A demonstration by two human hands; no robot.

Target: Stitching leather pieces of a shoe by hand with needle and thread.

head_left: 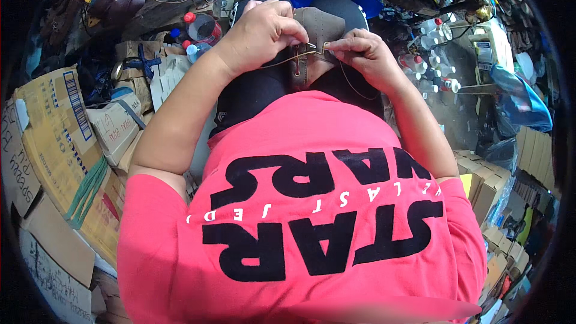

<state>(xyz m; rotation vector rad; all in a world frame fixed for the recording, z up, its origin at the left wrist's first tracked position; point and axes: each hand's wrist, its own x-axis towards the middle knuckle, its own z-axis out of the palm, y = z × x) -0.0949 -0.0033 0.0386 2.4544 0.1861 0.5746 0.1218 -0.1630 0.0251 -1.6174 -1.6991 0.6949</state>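
A brown leather shoe [323, 23] with stitch holes and a metal eyelet lies between my knees. Above its left side is my left hand [261, 31], closed, with thumb and forefinger pinching a thin, pointed, needle-like piece [310, 45]. A tan cord [288, 59] runs across the shoe from the left below that hand. Close on the right, my right hand [362, 54] pinches a small loop of the cord at the shoe's edge. From this hand a thin strand [355, 89] hangs in a curve over my dark trousers. The fingertips of both hands are a short gap apart.
Cardboard boxes [60, 138] are piled on the left, with a green string bundle [89, 191] on them. Plastic bottles stand at the far left [203, 27] and in a cluster on the right [429, 54]. A blue plastic bag [522, 99] hangs at the right.
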